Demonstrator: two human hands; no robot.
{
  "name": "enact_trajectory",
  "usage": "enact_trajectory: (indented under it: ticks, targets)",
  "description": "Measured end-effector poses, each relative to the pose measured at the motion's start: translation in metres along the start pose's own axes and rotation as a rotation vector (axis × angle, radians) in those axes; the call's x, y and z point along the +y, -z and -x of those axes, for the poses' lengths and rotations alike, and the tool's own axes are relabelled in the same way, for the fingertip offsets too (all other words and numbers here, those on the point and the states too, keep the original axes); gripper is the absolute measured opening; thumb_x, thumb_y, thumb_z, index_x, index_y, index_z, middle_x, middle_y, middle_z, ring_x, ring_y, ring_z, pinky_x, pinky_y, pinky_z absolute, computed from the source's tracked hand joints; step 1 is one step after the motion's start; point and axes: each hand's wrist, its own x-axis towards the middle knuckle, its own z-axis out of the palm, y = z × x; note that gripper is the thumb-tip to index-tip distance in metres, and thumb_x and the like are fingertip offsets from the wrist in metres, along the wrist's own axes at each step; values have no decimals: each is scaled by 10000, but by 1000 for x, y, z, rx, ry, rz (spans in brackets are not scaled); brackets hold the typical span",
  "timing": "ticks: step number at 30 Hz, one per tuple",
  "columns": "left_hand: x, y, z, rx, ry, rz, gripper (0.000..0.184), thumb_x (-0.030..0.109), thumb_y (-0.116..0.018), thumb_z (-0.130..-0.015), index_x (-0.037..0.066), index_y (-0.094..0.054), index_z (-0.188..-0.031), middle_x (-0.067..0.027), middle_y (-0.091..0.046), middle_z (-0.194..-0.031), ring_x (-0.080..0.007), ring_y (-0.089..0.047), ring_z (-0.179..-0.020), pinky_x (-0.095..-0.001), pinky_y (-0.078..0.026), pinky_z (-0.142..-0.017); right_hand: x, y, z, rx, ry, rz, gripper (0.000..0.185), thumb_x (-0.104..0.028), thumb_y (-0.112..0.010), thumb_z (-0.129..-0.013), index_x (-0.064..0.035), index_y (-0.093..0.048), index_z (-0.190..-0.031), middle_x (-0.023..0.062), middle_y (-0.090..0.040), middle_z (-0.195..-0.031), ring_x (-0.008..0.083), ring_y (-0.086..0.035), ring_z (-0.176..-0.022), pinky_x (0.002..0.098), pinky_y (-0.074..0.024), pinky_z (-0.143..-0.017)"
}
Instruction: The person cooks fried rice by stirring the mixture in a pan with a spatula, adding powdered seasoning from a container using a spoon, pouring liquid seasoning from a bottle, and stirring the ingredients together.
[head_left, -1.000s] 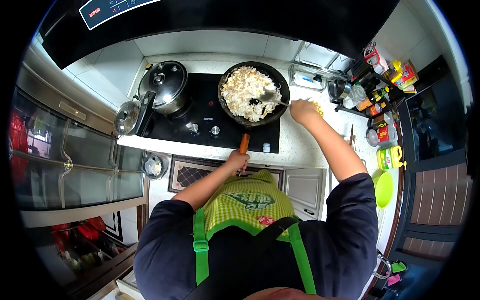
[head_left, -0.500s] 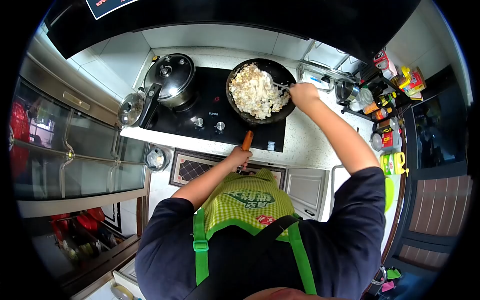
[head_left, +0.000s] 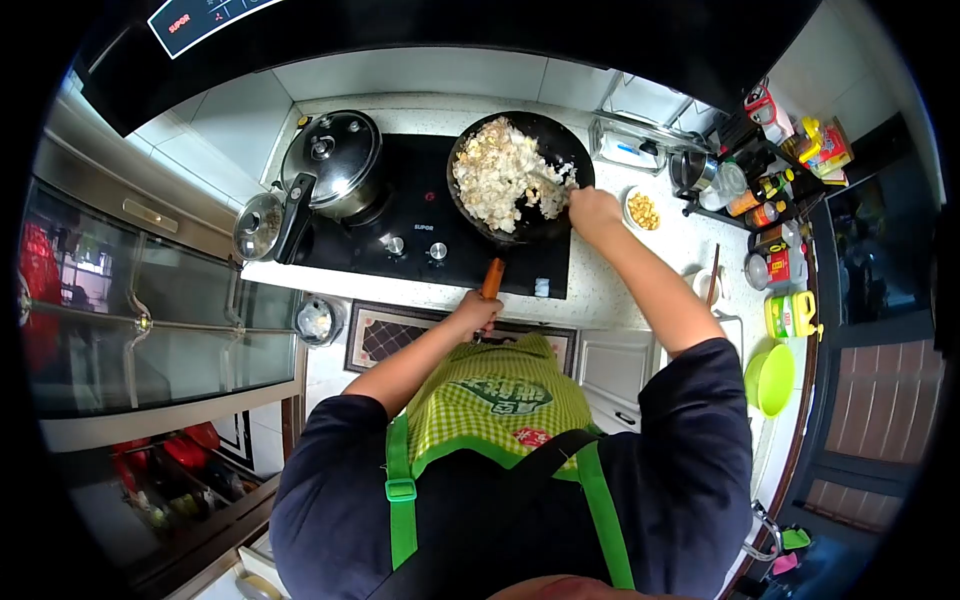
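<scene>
My left hand (head_left: 479,312) is closed around the wooden handle (head_left: 494,277) of a dark wok (head_left: 560,135) on the cooktop. Inside the wok lies a pale heap of fried rice (head_left: 492,178) with small yellowish and brownish bits, mostly on the left side. Over the wok's right rim, my right hand (head_left: 594,212) grips a metal spatula (head_left: 546,181). Its head is down among the rice at the right, and some of it is hard to make out. Dark wok bottom shows between the main heap and a smaller portion near the spatula.
A pressure cooker (head_left: 335,165) stands left on the black cooktop (head_left: 420,180), beside a glass lid (head_left: 259,228). Right of the wok sits a bowl of yellow-brown pieces (head_left: 643,210). Bottles (head_left: 765,215), a green bowl (head_left: 771,380) and an oil jug (head_left: 791,315) line the right side.
My right hand has moved slightly down and left with the spatula, parting the rice and baring the wok's bottom. The bowl of yellow-brown pieces has come into view. My left hand keeps its hold.
</scene>
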Motion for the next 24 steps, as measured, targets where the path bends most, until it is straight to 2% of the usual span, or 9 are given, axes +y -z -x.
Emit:
enact_trajectory:
  ticks: [1, 4, 5, 9, 12, 16, 18, 21, 24]
  targets:
    - [0, -2, 1, 9, -13, 3, 146, 105, -598, -794, 47, -465, -794, -30, -452, -541, -137, -436, -392, -314, -379, -354, 4, 14, 8, 31, 56, 83, 237, -113, -470, -856, -62, -634, -1019, 127, -684, -887, 247, -678, -819, 361, -541, -641]
    - [1, -4, 0, 27, -37, 9, 153, 108, -601, -800, 49, -461, -783, -30, -449, -540, -141, -433, -392, -316, -365, -353, 15, 59, 53, 81, 112, 189, 240, -112, -471, -854, -65, -649, -1007, 127, -684, -897, 243, -676, -843, 350, -542, -651]
    - [1, -5, -1, 27, -37, 10, 153, 108, -601, -800, 49, -461, -783, -30, -449, -540, -141, -433, -392, -316, -365, -353, 14, 63, 62, 50, 63, 124, 232, -140, -476, -856, -62, -671, -954, 131, -683, -927, 260, -671, -868, 364, -541, -670]
    - [-5, -7, 2, 36, -38, 4, 168, 116, -611, -810, 49, -458, -794, -31, -450, -547, -144, -432, -390, -318, -363, -350, -9, 23, 52, -153, 53, -82, 250, -168, -464, -857, -49, -667, -943, 155, -672, -951, 314, -659, -883, 407, -535, -726]
    - [-7, -11, -2, 39, -37, 17, 169, 118, -612, -813, 49, -458, -811, -30, -452, -553, -142, -434, -390, -316, -365, -349, -7, -20, 14, -37, -24, -180, 248, -155, -454, -864, -41, -662, -938, 175, -669, -943, 319, -658, -877, 412, -530, -748]
    - [-6, -13, -4, 47, -40, 57, 172, 118, -614, -811, 50, -457, -831, -27, -455, -557, -138, -437, -394, -313, -369, -350, 32, 48, 45, -137, 13, -323, 220, -164, -518, -853, -19, -650, -951, 192, -659, -948, 333, -639, -911, 426, -514, -755]
    - [-8, -15, -5, 49, -53, 53, 173, 117, -616, -811, 50, -458, -834, -25, -454, -557, -136, -437, -395, -312, -372, -351, 37, 39, 55, -215, 144, -289, 225, -199, -519, -865, -41, -654, -950, 182, -657, -969, 332, -631, -932, 436, -506, -776]
    - [-14, -17, -1, 62, -39, 46, 171, 114, -616, -812, 50, -460, -838, -22, -456, -560, -132, -438, -398, -311, -378, -353, -18, 17, 52, -235, 50, -339, 282, -240, -456, -911, -29, -632, -976, 193, -652, -979, 331, -628, -944, 426, -505, -793]
    - [-15, -18, -11, 62, -69, 33, 164, 109, -612, -811, 48, -462, -841, -21, -465, -573, -128, -445, -410, -311, -388, -360, -12, 9, 26, -140, -27, -192, 268, -208, -441, -907, -42, -641, -972, 168, -664, -983, 321, -641, -932, 405, -525, -767]
